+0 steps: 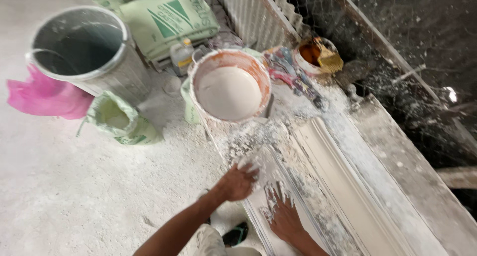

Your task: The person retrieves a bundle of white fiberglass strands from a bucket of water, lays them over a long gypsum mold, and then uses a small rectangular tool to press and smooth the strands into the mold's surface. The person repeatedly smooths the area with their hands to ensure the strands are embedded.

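A: Head view, item one: what do my hands have?

B: I log the left hand [240, 180] cupped over a lump of wet white plaster [248, 164], fingers curled on it, at the near end of the long moulding [343, 181]. The right hand [283, 213] lies flat and spread, fingers pressed onto the plaster-smeared surface just beside the left, holding nothing.

A: Item two, how the work lies?

B: The moulding's long axis runs from the orange-rimmed bucket [229, 84] down toward the lower right, along the table [412, 171]. Both of my hands sit at its left flank; the right is nearer the profile, the left nearer the bucket. The bucket, full of white mix, stands up and slightly left of the left hand, apart from it.

A: Item three, packages?

B: I list a pale green sack [169, 20] with darker green triangle print, lying flat at top centre; a smaller open green bag [119, 119] of powder on the floor at left; a pink plastic bag [44, 97] beside a grey bin [89, 49]; a small pot with a yellow brush [318, 54] at the table's far end.
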A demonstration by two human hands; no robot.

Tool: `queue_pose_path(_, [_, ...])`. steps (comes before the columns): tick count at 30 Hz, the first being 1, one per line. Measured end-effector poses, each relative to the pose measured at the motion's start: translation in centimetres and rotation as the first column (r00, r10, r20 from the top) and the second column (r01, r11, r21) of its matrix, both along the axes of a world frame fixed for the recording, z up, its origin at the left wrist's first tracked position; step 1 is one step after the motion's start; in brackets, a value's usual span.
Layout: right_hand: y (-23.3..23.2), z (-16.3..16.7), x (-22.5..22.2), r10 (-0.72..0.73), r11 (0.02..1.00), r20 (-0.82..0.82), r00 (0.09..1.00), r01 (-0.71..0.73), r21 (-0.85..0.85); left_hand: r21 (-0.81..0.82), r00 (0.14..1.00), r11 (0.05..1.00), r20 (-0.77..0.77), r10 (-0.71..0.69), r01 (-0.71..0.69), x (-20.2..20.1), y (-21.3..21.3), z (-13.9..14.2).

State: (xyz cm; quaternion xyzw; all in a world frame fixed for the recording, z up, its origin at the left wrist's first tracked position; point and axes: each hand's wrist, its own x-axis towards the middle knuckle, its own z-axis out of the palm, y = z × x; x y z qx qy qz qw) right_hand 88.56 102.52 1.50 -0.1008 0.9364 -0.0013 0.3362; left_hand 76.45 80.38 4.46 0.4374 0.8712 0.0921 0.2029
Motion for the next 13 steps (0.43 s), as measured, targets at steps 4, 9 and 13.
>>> queue_pose_path(4, [1.0,-0.3,2.4,-0.032,0.980,-0.227,0.973,-0.015,-0.200,-0.173,0.992,0.977,-0.063,0.113,-0.122,-2.8,-0.2,0.1])
queue_pose_path(9, [0.7,0.4,3.6,-0.041,0.948,-0.378,0.925,-0.083,-0.308,-0.123,0.989,0.989,-0.129,0.069,-0.085,-2.1,-1.0,-1.5])
queue_pose_path(13, [0.3,1.7,3.2,-0.038,0.986,-0.105,0.994,0.020,-0.167,0.041,0.981,0.998,-0.190,-0.048,0.056,1.2,-0.2,-3.5])
